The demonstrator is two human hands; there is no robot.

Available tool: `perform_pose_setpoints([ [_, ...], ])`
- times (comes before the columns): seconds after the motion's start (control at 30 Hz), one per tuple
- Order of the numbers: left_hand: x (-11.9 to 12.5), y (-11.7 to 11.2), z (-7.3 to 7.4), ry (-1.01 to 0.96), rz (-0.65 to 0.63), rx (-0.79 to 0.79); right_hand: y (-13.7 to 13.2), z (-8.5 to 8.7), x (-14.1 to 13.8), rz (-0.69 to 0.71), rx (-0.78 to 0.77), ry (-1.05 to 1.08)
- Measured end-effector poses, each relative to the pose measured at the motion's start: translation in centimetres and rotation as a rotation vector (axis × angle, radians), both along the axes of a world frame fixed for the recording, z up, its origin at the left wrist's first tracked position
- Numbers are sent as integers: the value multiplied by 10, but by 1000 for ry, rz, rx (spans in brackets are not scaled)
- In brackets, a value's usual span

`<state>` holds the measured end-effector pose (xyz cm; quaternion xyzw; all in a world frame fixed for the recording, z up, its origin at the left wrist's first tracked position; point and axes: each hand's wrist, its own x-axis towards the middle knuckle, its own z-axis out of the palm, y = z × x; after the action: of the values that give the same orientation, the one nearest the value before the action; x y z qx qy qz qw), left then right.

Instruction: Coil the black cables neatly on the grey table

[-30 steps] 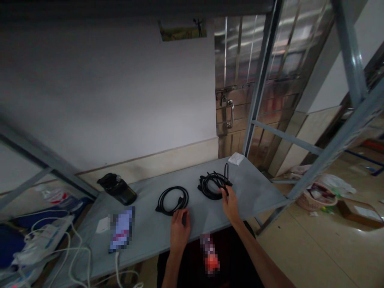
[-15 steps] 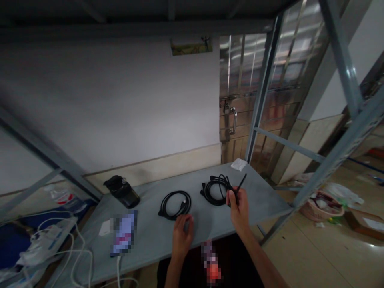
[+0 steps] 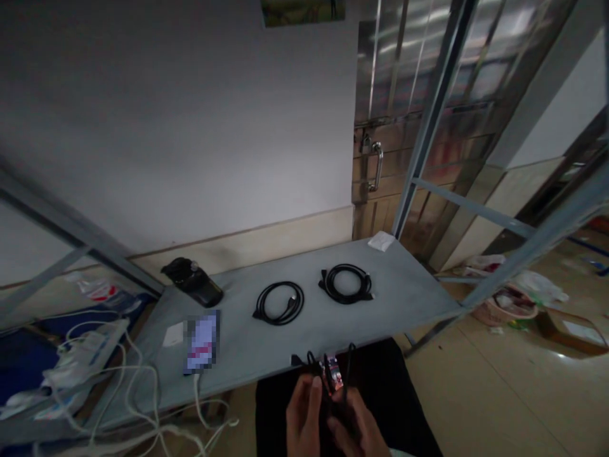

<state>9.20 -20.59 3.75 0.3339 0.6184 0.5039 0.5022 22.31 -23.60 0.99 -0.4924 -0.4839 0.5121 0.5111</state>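
Observation:
Over my lap, below the table's front edge, my left hand [image 3: 303, 412] is closed on a black cable [image 3: 351, 362]. Beside it my right hand [image 3: 358, 419] also grips this cable, its fingers partly hidden. Loops of the cable stand up above both hands, and a dark plug end [image 3: 297, 360] sticks out at the left. On the grey table [image 3: 238, 355] lie two more black cables, each wound into a ring: the left coil [image 3: 259, 308] near the middle and the right coil [image 3: 333, 295] further right. Neither hand touches the coils.
A black bottle [image 3: 193, 284] lies at the table's back left, with a phone [image 3: 202, 343] and a white card [image 3: 173, 334] in front. White cords and a power strip [image 3: 88, 352] fill the left side. A folded tissue [image 3: 381, 241] lies back right; bed-frame posts [image 3: 431, 120] rise at the corners.
My right hand has brought the black cable from beside the right coil down over my lap. My left hand has moved down and taken hold of it too. The view has tilted downward.

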Motion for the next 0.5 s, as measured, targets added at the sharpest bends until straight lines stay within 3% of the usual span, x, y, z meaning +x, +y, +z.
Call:
perform_pose_setpoints([
  [0.13, -19, -4, 14, 18, -135, 59, -2, -2, 18, 200, -122, 5],
  [0.2, -27, -6, 14, 23, -167, 69, 5, 3, 26, 249, -132, 3],
  [0.27, -32, -8, 8, 10, -173, 60, 14, 11, 31, 264, -137, 3],
  [0.4, -37, -5, -7, -57, -63, 20, 25, 27, 33, 236, -85, -15],
  [0.5, -37, 1, -3, -171, -77, 14, 29, 35, 34, 179, -40, -35],
])
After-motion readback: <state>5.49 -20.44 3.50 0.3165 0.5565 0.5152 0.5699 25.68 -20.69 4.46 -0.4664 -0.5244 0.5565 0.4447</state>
